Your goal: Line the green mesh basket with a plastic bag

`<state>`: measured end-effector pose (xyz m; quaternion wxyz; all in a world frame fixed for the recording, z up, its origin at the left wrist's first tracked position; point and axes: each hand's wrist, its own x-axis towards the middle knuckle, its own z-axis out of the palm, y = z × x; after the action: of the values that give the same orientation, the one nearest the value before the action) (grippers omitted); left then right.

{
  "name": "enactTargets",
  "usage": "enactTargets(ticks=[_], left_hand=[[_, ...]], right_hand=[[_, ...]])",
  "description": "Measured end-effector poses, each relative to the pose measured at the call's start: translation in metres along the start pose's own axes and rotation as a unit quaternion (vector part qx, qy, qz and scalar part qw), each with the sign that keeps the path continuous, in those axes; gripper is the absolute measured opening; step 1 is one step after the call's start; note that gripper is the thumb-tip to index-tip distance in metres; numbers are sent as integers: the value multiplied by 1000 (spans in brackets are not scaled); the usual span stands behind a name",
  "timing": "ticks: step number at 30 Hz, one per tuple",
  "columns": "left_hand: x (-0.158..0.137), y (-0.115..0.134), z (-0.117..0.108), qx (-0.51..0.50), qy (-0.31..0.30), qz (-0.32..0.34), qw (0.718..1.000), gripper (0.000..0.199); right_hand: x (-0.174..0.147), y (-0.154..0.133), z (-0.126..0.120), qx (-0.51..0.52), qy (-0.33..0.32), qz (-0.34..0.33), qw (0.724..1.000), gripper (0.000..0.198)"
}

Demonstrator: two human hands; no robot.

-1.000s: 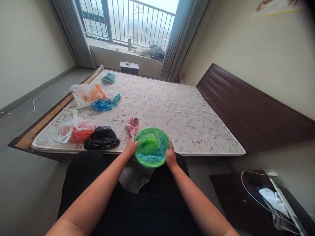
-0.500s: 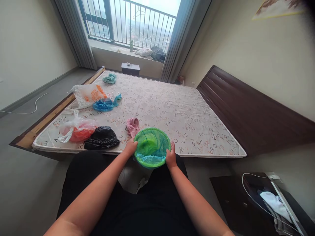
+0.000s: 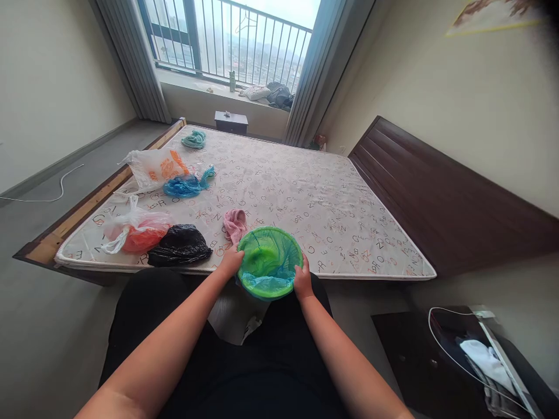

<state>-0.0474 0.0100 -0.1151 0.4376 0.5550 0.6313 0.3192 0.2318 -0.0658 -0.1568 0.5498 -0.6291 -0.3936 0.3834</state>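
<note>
Between my knees is a round green trash can (image 3: 267, 247), lined with a thin blue plastic bag (image 3: 268, 282) that folds over its rim. My left hand (image 3: 231, 261) grips the rim on the left, thumb on top. On the opposite side my right hand (image 3: 303, 280) is closed around the rim, fingers along the outside. A crumpled pink cloth (image 3: 236, 225) lies on the mattress just beyond the can. Left of it sits a bunched black plastic bag (image 3: 180, 244), beside a white bag with something red in it (image 3: 140, 231).
The bare mattress (image 3: 271, 180) carries a blue plastic bag (image 3: 186, 185), a white and orange bag (image 3: 152, 169) and a teal cloth (image 3: 194, 139). A dark headboard (image 3: 441, 186) stands right. A dark nightstand (image 3: 402, 349) with a white cable is at lower right.
The view has shifted very slightly. Both hands stay on the trash can's rim, and nothing else has visibly moved.
</note>
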Motion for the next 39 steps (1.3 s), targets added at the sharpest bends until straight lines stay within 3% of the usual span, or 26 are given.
enactTargets(ticks=[27,39], left_hand=[[2,-2,-1,28,-7,5,1000,49],[-4,10,-4,22,-12,3,1000,47]], right_hand=[[-3,-9,0,-15,-6,1,1000,68],[0,-1,-1,7,-9,-6,1000,66]])
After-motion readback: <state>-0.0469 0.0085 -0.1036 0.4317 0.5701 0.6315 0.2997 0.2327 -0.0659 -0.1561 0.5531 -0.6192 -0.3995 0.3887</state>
